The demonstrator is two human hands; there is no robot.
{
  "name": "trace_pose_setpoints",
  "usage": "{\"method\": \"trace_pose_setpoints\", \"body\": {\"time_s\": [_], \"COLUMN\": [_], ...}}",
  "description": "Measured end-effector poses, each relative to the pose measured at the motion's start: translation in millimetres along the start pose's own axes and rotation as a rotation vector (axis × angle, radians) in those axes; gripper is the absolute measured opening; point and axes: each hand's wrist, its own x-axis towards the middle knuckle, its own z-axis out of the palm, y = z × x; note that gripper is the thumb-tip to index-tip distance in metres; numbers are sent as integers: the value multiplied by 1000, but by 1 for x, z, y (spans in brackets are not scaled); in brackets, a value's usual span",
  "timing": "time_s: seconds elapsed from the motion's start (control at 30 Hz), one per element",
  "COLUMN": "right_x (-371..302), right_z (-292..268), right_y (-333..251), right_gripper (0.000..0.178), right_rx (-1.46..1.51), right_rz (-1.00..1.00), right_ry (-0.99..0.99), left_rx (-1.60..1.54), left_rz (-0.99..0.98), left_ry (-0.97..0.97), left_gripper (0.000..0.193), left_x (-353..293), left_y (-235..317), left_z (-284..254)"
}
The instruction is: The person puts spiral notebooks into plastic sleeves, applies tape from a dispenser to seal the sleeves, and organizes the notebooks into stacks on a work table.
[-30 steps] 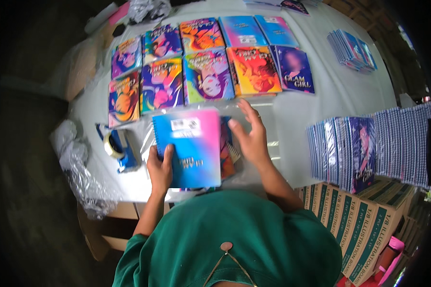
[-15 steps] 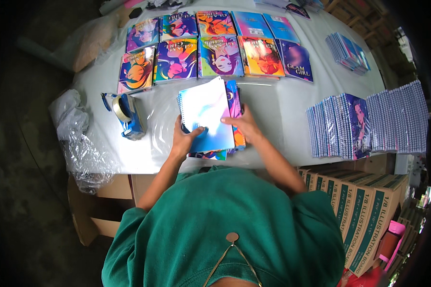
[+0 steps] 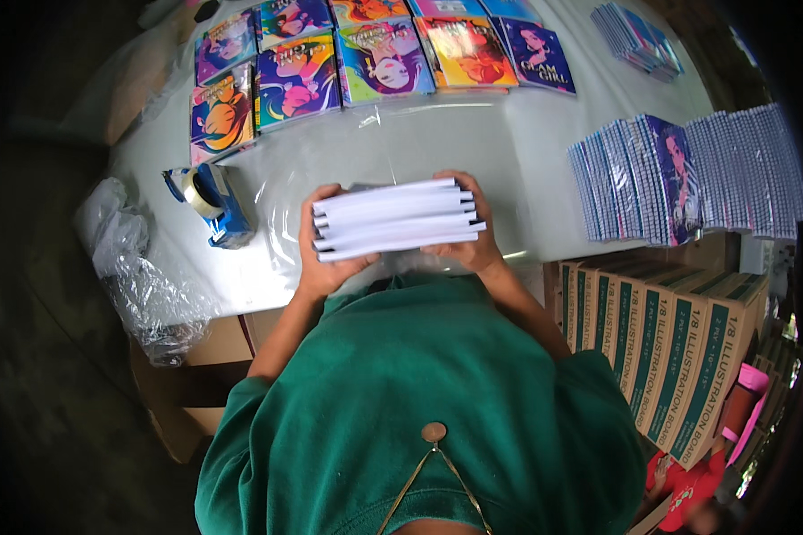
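Between my two hands I hold a stack of notebooks on edge, its white page edges facing up and the ends slightly staggered. My left hand grips the left end, with the thumb along the near side. On the right end my right hand is closed the same way. The stack is over the near part of the table, close to my body; its covers are hidden from this angle. Beneath and beyond it lies a clear plastic sheet on the white-covered table.
Rows of colourful notebooks lie at the far side. A blue tape dispenser and crumpled clear plastic are at left. Spiral notebooks stand in a long row at right, with a smaller pile behind. Cardboard boxes stand below the right edge.
The notebooks lay with covers up in my hands, unevenly fanned; now they are tipped on edge, gathered together, page edges upward. My view has shifted slightly.
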Motion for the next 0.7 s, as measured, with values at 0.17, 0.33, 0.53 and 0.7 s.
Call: {"method": "trace_pose_setpoints", "body": {"time_s": [0.17,0.33,0.53,0.7], "right_x": [21,4,28,22], "right_z": [-1,-4,-4,-3], "right_y": [-34,11,0,9], "right_gripper": [105,96,103,101], "right_rx": [105,-78,131,51], "right_rz": [-67,-26,-141,-11], "right_ry": [147,140,299,314], "left_rx": [-125,-63,-115,-28], "left_rz": [34,-131,57,37], "left_ry": [43,37,71,178], "left_gripper": [108,107,119,111], "left_x": [16,3,21,17], "left_y": [12,-19,-14,-12], "left_z": [-2,17,7,26]}}
